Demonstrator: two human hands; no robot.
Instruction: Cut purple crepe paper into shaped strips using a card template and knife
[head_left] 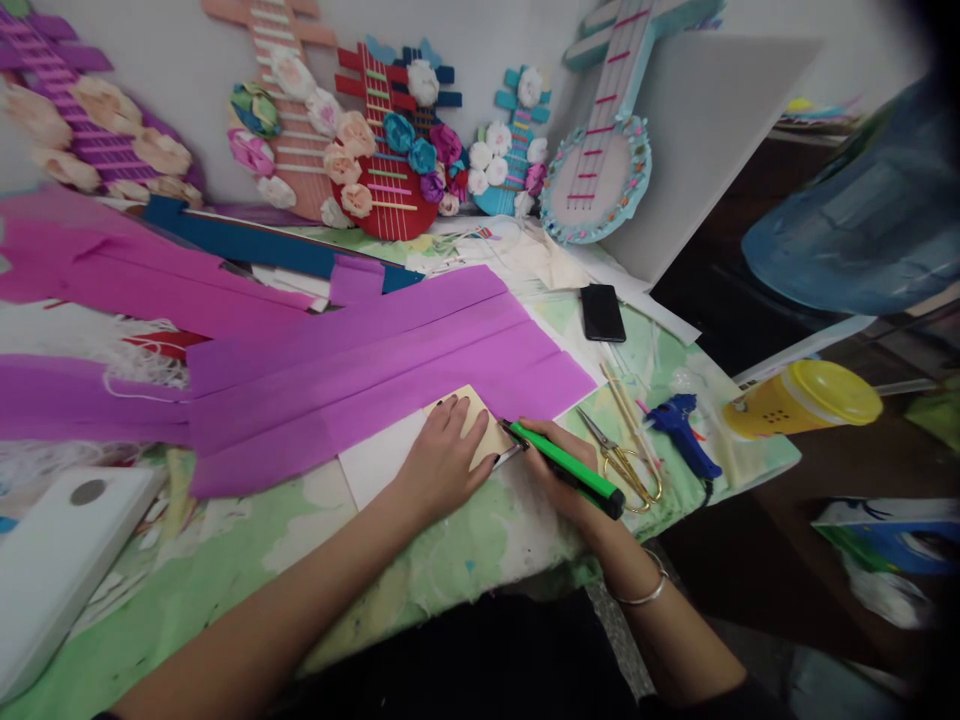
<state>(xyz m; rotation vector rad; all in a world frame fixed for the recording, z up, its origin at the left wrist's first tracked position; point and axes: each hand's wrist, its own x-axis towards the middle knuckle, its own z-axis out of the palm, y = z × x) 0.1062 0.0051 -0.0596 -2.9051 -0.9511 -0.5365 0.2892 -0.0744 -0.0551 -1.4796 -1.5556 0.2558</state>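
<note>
My left hand (444,455) lies flat, fingers stretched out, pressing on a small cream-coloured card (489,437). Beneath the card is a white sheet (379,462), partly covered by a wide strip of purple crepe paper (360,375). In my right hand (559,465) is a green and black utility knife (570,466), gripped with its tip pointing at the right edge of the card. The blade's contact with the sheet is too small to make out. Gold-handled scissors (622,465) rest just right of my right hand.
A blue glue gun (686,432), wooden sticks (630,412) and a black phone (602,313) lie to the right, near a yellow lidded cup (802,398). Flower-decorated paper instruments (390,190) stand along the back. A white box-shaped device (71,560) sits at left.
</note>
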